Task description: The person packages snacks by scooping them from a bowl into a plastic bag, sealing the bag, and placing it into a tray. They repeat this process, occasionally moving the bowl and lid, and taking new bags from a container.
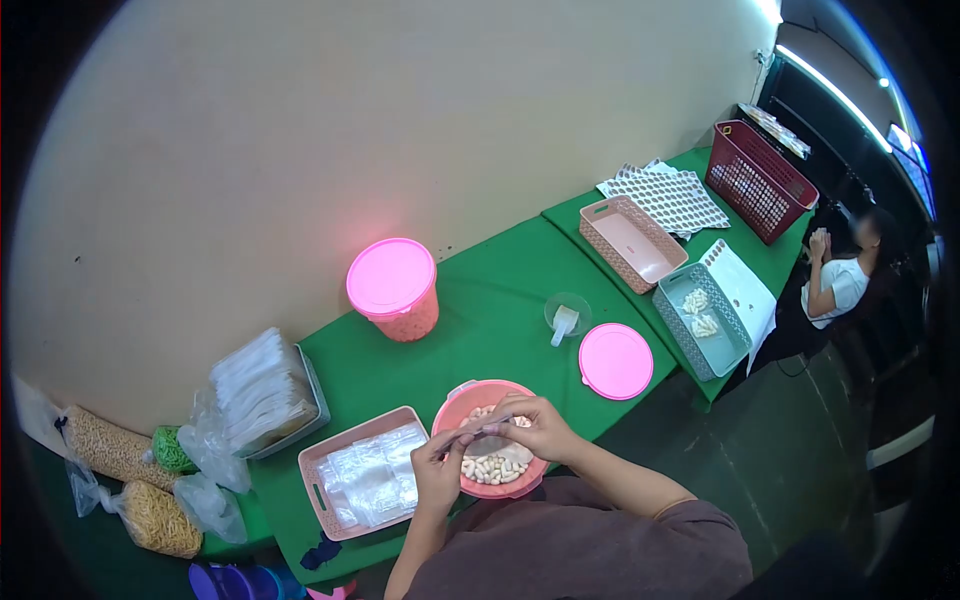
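Observation:
Over a pink tub of whitish snack pieces, both my hands hold a small clear plastic bag. My left hand pinches the bag's edge at its left end, fingers closed. At the other end my right hand grips it between thumb and bent fingers. The bag's edge is stretched between them, and its lower part overlaps the snack pieces in this view. Just left of the tub, a pink basket holds a stack of flat clear bags.
A lidded pink canister, a clear dish with a white scoop and a pink lid stand on the green table. Baskets and sticker sheets lie right. Snack bags sit left. A person sits far right.

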The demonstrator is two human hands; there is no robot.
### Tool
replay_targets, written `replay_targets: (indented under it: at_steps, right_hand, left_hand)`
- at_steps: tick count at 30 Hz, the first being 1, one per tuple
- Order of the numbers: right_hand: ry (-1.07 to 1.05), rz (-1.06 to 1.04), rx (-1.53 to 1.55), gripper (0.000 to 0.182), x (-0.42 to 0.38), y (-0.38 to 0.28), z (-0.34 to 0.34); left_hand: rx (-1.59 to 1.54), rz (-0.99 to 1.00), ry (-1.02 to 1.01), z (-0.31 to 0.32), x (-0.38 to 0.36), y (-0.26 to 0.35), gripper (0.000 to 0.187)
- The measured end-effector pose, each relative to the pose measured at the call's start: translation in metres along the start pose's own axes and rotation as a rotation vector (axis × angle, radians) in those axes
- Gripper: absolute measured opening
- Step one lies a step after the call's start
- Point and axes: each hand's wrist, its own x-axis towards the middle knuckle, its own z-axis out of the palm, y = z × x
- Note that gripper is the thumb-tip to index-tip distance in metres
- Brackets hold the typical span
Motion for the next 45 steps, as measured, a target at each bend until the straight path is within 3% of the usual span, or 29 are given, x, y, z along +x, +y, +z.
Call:
replay_targets:
  at_steps: [4, 6, 8, 10, 11, 12, 14, 15, 16, 17, 18, 20, 22, 23, 25, 27, 28, 33, 36, 40, 43, 45]
  right_hand:
    - [-0.115, 0.012, 0.009, 0.017, -0.017, -0.014, -0.016]
    - [-0.155, -0.013, -0.025, 0.019, -0.028, -0.016, -0.02]
    - [-0.197, -0.036, -0.06, 0.021, -0.034, -0.017, -0.026]
    - [-0.256, 0.026, -0.038, 0.025, -0.04, -0.017, -0.032]
    - [-0.253, 0.032, -0.041, 0.025, -0.044, -0.016, -0.042]
    - [-0.126, 0.08, -0.044, 0.023, -0.047, -0.012, -0.06]
    - [0.173, 0.201, -0.053, 0.022, -0.054, -0.002, -0.105]
    - [0.369, 0.097, -0.026, 0.021, -0.064, 0.025, -0.139]
    - [0.566, 0.154, -0.24, 0.02, -0.07, 0.016, -0.17]
    - [0.738, 0.07, -0.257, 0.021, -0.075, 0.005, -0.195]
    - [0.903, 0.123, -0.313, 0.027, -0.086, 0.01, -0.224]
    - [1.216, 0.056, -0.564, 0.036, -0.101, 0.01, -0.27]
    - [1.313, 0.257, -0.822, 0.03, -0.12, 0.015, -0.307]
    - [1.313, 0.251, -0.824, 0.03, -0.132, 0.032, -0.326]
    - [1.112, 0.426, -1.31, 0.031, -0.161, 0.095, -0.356]
    - [0.951, 0.524, -1.105, 0.037, -0.192, 0.135, -0.354]
    - [0.916, 0.446, -1.172, 0.035, -0.203, 0.152, -0.345]
    - [0.667, 0.391, -1.083, 0.027, -0.24, 0.149, -0.31]
    - [0.543, 0.373, -0.965, 0.026, -0.253, 0.156, -0.317]
    - [0.463, 0.28, -0.842, 0.023, -0.233, 0.137, -0.321]
    - [0.354, 0.172, -0.75, 0.022, -0.21, 0.118, -0.305]
    - [0.262, 0.1, -0.651, 0.022, -0.194, 0.111, -0.287]
  left_hand:
    - [0.005, -0.031, -0.159, -0.01, -0.005, 0.014, 0.018]
    - [0.094, -0.164, -0.36, -0.022, -0.01, 0.014, 0.02]
    - [0.118, -0.238, -0.439, -0.028, -0.015, 0.02, 0.024]
    - [0.131, -0.139, -0.532, -0.025, -0.02, 0.025, 0.028]
    - [0.146, -0.136, -0.594, -0.025, -0.02, 0.025, 0.039]
    - [0.141, -0.139, -0.597, -0.025, -0.021, 0.021, 0.039]
    - [0.498, 0.017, -0.196, -0.032, -0.024, 0.0, 0.05]
    - [0.616, -0.035, -0.11, -0.045, -0.029, -0.02, 0.057]
    - [0.666, -0.106, -0.034, -0.051, -0.034, -0.034, 0.058]
    - [0.578, -0.247, 0.032, -0.051, -0.041, -0.044, 0.06]
    - [0.484, -0.386, 0.097, -0.049, -0.047, -0.053, 0.062]
    - [0.32, -0.389, 0.093, -0.042, -0.056, -0.077, 0.06]
    - [0.152, -0.395, 0.088, -0.026, -0.062, -0.093, 0.057]
    - [0.175, -0.369, 0.121, -0.015, -0.063, -0.096, 0.054]
    - [0.323, -0.275, 0.22, 0.007, -0.065, -0.108, 0.052]
    - [0.312, -0.262, 0.293, 0.011, -0.065, -0.131, 0.053]
    - [0.304, -0.259, 0.373, 0.013, -0.063, -0.138, 0.054]
    - [0.325, -0.271, 0.407, 0.045, -0.059, -0.147, 0.058]
    - [0.425, -0.249, 0.416, 0.103, -0.052, -0.117, 0.056]
    - [0.416, -0.208, 0.473, 0.163, -0.052, -0.122, 0.051]
    - [0.335, -0.219, 0.587, 0.179, -0.051, -0.159, 0.047]
    - [0.322, -0.235, 0.617, 0.185, -0.045, -0.143, 0.046]
